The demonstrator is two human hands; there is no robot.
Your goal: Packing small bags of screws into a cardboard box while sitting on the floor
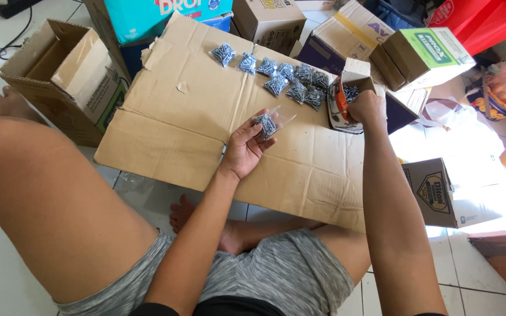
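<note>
White floor tiles carry a flattened sheet of cardboard (206, 129), where a person sits cross-legged among boxes. The left hand (246, 147) lies palm up over the sheet, its fingers curled loosely around a small clear bag of dark screws (266, 124), the grip light rather than clenched. The right hand (365, 107) reaches into a small open box (346, 96) standing at the sheet's right edge, fingers closed inside it; whether they pinch any screws cannot be told. A cluster of filled screw bags (285, 79) lies in loose rows on the far part of the sheet, just beside the small box. Done well, the held bag's mouth would likely stay upward and level, so nothing spills onto the sheet. An open brown carton (60, 76) stands at the left by the person's knee; a green-and-white box (426, 55) and a red bag (487, 20) crowd the far right. Another carton (440, 193) sits near the right forearm, hemming in that elbow.
</note>
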